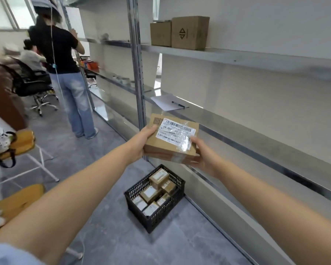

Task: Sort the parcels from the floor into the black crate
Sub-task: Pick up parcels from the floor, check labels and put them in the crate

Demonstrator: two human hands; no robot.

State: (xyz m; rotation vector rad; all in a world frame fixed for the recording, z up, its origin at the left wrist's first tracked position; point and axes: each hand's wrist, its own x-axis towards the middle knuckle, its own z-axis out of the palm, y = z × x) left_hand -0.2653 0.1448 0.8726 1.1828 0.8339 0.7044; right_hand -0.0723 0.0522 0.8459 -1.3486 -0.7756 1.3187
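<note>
I hold a flat brown cardboard parcel (168, 145) with a white barcode label under clear tape at chest height in front of the metal shelving. My left hand (144, 137) grips its left edge, thumb on top. My right hand (203, 155) grips its right near corner, thumb on the label. Below the parcel, on the grey floor beside the shelf base, stands the black mesh crate (161, 215) with several small brown parcels (150, 194) inside.
Metal shelving (256, 58) runs along the right, bearing two cardboard boxes (180, 33) and a paper sheet with a pen (170, 103). A person in black top and jeans (69, 77) stands ahead left. Yellow stools (21, 142) and an office chair (33, 83) are left.
</note>
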